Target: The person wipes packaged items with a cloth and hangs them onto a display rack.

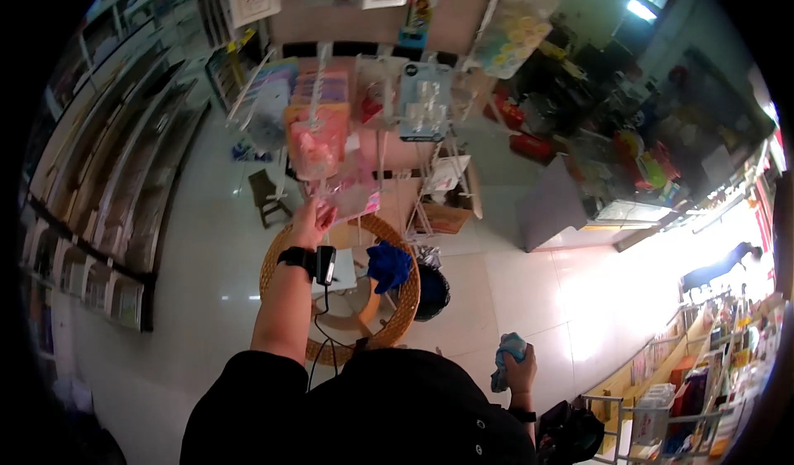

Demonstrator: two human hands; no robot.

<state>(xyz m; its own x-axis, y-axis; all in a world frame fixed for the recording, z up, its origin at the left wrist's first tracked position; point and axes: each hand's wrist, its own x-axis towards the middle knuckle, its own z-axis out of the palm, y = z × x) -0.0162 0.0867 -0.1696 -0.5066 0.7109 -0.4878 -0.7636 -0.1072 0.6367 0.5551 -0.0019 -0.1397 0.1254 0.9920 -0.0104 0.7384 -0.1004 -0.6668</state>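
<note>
My left hand (pixel 311 222) is stretched forward with its fingers closed at the lower edge of a clear, pink-edged plastic packet (pixel 354 194) hanging on the display rack. Just above it hang pink and orange packets (pixel 316 138), with pale blue ones (pixel 269 105) beside them. A black strap with a small device (pixel 325 264) and a cable sits on my left wrist. Low at my right side, my right hand (pixel 519 369) is wrapped around a crumpled blue cloth (pixel 507 357).
Below my left arm stands a round woven table (pixel 405 312) with a dark blue crumpled cloth (pixel 388 267) on it. A dark bin (pixel 433 293) is beside it. Shelves (pixel 124 143) line the left; a counter (pixel 571 205) and a rack of goods (pixel 653 407) stand right.
</note>
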